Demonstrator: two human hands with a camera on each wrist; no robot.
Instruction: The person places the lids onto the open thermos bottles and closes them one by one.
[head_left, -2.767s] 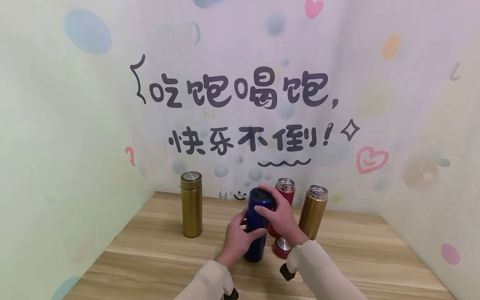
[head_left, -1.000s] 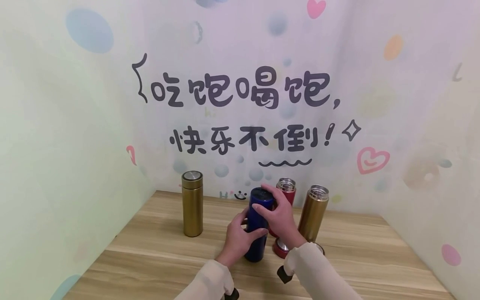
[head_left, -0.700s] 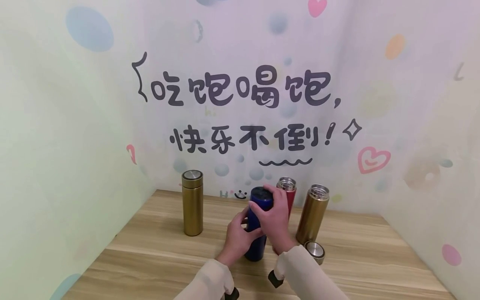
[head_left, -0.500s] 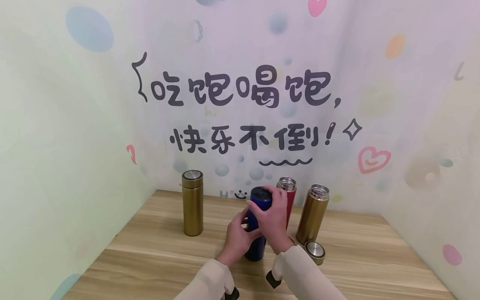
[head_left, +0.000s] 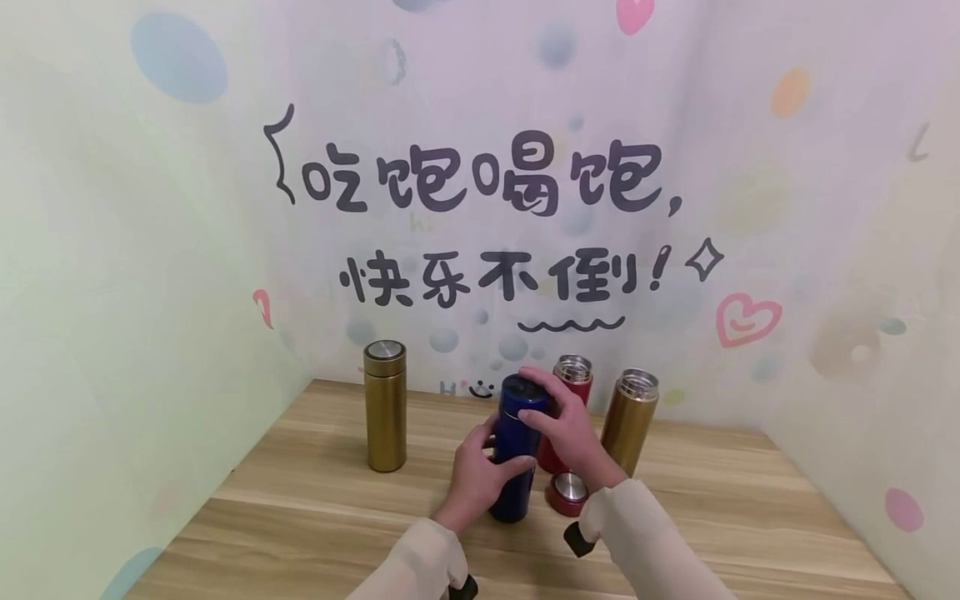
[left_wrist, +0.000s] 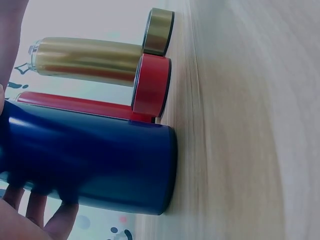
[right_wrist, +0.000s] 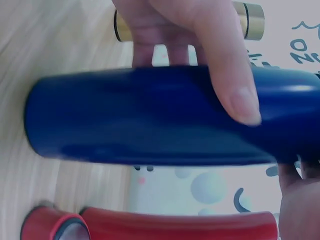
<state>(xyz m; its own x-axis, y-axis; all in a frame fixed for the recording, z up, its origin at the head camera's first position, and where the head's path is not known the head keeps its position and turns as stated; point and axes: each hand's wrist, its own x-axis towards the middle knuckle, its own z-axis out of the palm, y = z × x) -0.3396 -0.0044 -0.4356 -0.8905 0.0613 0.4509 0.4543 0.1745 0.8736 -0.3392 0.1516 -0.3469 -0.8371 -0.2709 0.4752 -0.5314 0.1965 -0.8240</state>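
A dark blue thermos bottle (head_left: 512,500) stands upright on the wooden table, its lid (head_left: 522,388) on top. My left hand (head_left: 477,479) grips the bottle's body from the left, thumb across the front. Around the lid, my right hand (head_left: 567,427) curls from the right; a thin seam shows below the lid's edge. In the right wrist view, the left thumb (right_wrist: 240,100) lies across the blue body. Just behind stands a red thermos bottle (head_left: 572,375) with no lid, partly hidden by my right hand. Its red lid (head_left: 567,493) lies beside the blue bottle.
An uncapped gold thermos bottle (head_left: 630,417) stands at the right. Its gold lid (left_wrist: 159,31) shows in the left wrist view, hidden behind my right arm in the head view. A capped gold thermos bottle (head_left: 386,417) stands at the left. A printed wall backdrop (head_left: 450,108) rises behind the table.
My right hand turned leftward around the lid, then swung back right. The red lid has come back into view and the gold lid is covered. The left hand keeps its hold.
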